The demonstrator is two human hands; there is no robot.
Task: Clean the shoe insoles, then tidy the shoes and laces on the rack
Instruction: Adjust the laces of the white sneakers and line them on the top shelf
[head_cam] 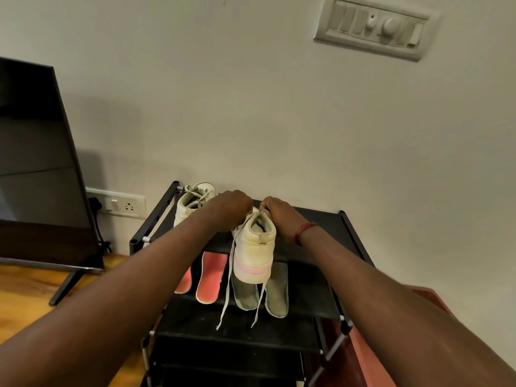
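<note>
- Cream sneaker (pixel 255 247) with a pink stripe on its sole sits at the front edge of the rack's top shelf (pixel 321 222). Its heel juts past that edge towards the camera, and whether the sole rests on the shelf cannot be told.
- Left hand (pixel 231 209) curls over the sneaker's front. Its fingertips are hidden.
- Right hand (pixel 280 217) pinches the collar at the shoe's opening, with a red band (pixel 304 231) on the wrist.
- Two loose laces (pixel 227 289) hang from the shoe, down across the shelf below.
- Bare black shelf lies open to the right of the shoe. A second sneaker (pixel 192 202) fills the left rear corner, against the wall.
- Two pink insoles (pixel 210 277) and two grey insoles (pixel 276 291) lie side by side on the second shelf, overhanging its front edge.
- To the rack's left are a wall socket (pixel 122 203) and a television (pixel 36 163) on a wooden floor (pixel 28 289).
- High on the right is a switch panel (pixel 374 26).
</note>
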